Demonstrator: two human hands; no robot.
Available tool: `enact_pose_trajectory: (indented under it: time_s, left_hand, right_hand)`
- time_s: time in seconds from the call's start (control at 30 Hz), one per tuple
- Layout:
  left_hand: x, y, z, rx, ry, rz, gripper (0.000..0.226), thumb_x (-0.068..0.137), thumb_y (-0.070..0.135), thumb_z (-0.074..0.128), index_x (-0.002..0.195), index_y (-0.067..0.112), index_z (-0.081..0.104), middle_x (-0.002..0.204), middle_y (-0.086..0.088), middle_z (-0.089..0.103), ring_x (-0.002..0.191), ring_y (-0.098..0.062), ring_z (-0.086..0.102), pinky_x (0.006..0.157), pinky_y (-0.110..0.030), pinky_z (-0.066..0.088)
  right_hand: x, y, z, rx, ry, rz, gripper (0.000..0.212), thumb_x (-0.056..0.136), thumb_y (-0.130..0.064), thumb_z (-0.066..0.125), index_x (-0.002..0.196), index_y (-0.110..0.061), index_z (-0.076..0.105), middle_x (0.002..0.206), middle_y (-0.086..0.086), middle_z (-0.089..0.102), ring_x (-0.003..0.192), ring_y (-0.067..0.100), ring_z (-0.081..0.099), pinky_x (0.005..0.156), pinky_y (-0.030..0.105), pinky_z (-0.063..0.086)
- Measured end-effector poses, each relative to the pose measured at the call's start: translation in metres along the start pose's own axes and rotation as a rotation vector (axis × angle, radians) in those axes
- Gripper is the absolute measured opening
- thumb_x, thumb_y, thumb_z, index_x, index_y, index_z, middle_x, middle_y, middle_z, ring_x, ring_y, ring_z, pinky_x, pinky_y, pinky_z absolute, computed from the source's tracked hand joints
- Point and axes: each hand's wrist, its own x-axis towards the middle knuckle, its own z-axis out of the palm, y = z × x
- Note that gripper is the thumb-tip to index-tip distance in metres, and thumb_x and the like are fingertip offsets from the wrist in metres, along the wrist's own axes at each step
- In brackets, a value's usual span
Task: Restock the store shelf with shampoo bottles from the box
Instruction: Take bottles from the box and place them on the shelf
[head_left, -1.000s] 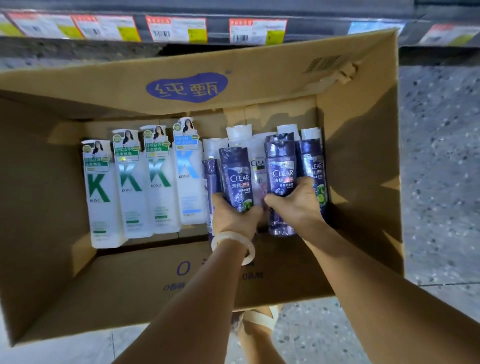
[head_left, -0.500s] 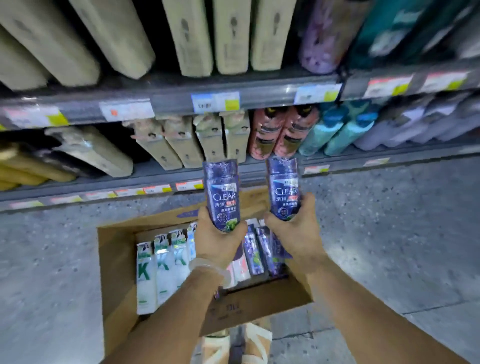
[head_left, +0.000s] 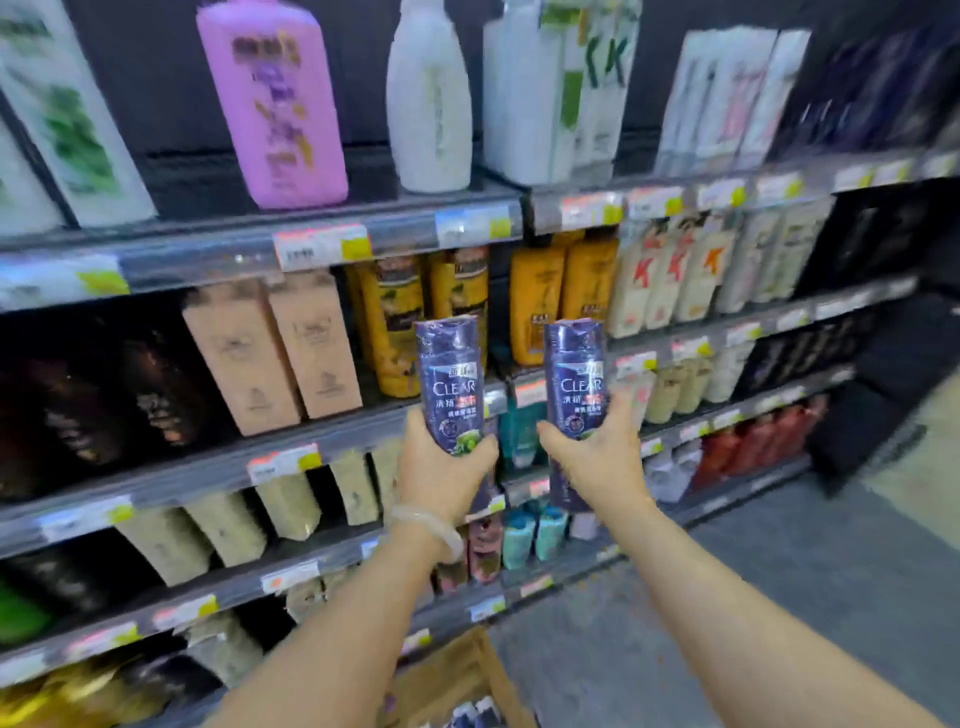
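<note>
Your left hand is wrapped round the lower part of a dark purple CLEAR shampoo bottle, fingers and thumb curled about it, a pale bracelet on that wrist. Your right hand grips a second CLEAR bottle the same way. Both bottles stand upright, side by side but apart, held in the air in front of the store shelf, level with its middle tiers near the yellow bottles. The cardboard box sits on the floor at the shelf's foot, more bottles just visible inside at the bottom edge.
</note>
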Motion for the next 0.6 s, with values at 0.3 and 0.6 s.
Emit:
enact_pose_trajectory:
  time_s: [0.3, 0.6]
  left_hand:
    - [-0.018, 0.159, 0.111, -0.082, -0.139, 0.259, 0.046, 0.064, 0.013, 0.079, 0.085, 0.035, 0.044, 0.081, 0.021, 0.059, 0.064, 0.014, 0.057, 0.056, -0.007, 0.041]
    - [-0.069, 0.221, 0.325, -0.164, -0.229, 0.329, 0.051, 0.062, 0.009, 0.079, 0.091, 0.035, 0.047, 0.082, 0.021, 0.058, 0.067, 0.023, 0.054, 0.055, 0.003, 0.038]
  right_hand:
    - [0.051, -0.077, -0.176, 0.102, 0.217, -0.137, 0.058, 0.068, -0.025, 0.077, 0.110, -0.024, 0.037, 0.088, -0.010, 0.059, 0.078, 0.010, 0.062, 0.067, 0.030, 0.049]
    - [0.125, -0.030, -0.384, 0.007, 0.321, -0.164, 0.056, 0.069, -0.025, 0.077, 0.106, -0.028, 0.035, 0.087, -0.013, 0.059, 0.076, 0.007, 0.059, 0.063, 0.026, 0.042]
